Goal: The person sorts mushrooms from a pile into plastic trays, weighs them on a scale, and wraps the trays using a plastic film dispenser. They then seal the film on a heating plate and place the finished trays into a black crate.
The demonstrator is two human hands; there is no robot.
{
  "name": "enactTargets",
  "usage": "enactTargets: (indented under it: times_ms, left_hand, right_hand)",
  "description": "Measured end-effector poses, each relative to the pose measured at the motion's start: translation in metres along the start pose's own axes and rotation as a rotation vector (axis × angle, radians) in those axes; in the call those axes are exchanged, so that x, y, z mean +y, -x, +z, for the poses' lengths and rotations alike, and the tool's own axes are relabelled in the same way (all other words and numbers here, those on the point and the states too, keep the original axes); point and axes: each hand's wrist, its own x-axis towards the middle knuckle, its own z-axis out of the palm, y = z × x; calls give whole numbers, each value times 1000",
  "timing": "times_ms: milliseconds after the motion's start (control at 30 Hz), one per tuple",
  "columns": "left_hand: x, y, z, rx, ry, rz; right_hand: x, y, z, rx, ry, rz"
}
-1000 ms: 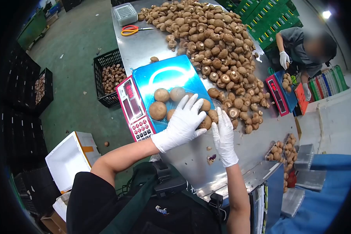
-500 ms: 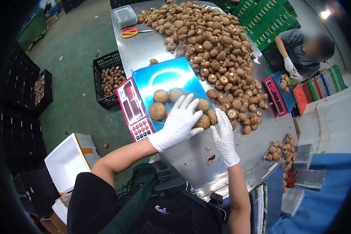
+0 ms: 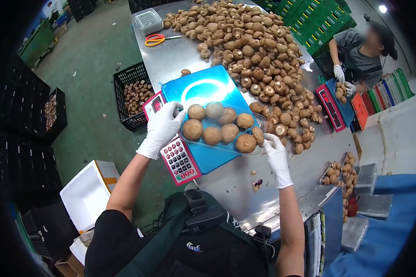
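Showing on the black cloth garment [image 3: 162, 251] nearest the camera is a small logo [image 3: 194, 248], its lettering too tiny to read. Beyond it the two white-gloved hands are apart, the left hand [image 3: 162, 129] and right hand [image 3: 276, 159] gripping opposite ends of a clear plastic tray [image 3: 262, 122] of round brown mushrooms [image 3: 212, 136]. The tray is over the shiny blue platform of a pink-framed electronic scale [image 3: 196, 83] (resting or just lifted, I cannot tell). The scale's key markings are illegible, and the left hand partly covers its red-lit display [image 3: 158, 104]. Farther on lie a heap of loose brown mushrooms [image 3: 259, 51] and orange-and-yellow-handled scissors [image 3: 156, 40]. A co-worker [image 3: 363, 60] bends over a second pink-framed scale [image 3: 329, 106], its red digits blurred; behind stand green plastic crates [image 3: 319, 27].
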Motion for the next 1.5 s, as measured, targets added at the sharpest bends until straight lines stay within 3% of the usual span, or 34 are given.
enactTargets:
  times_ms: [133,167,233,300,367,433,500,700,1067,1367,1500]
  left_hand:
    - [14,0,-1,54,95,12]
    - [22,0,-4,95,37,176]
    - [39,6,-7,170,-81,496]
    - [62,8,-1,-19,-141,798]
    - [61,9,22,-115,-166,870]
    - [65,9,29,-140,-208,875]
    - [64,10,37,-127,-226,871]
    - [66,16,45,-95,-222,812]
    - [68,27,53,-10,-236,692]
    - [67,23,48,-46,-58,796]
    - [62,24,40,56,38,973]
  right_hand:
    - [5,3,0,119,-54,-74]
    - [5,4,1,202,-2,-128]
    - [-6,11,3,167,1,-112]
    - [-8,14,4,130,7,-106]
    - [-4,15,5,305,213,-441]
    - [-20,21,0,312,287,-555]
    - [-38,29,-2,203,739,-870]
    - [-41,17,0,107,879,-841]
    - [-30,6,1,29,667,-875]
    - [-30,11,8,67,683,-846]
    - [-32,14,9,50,664,-860]
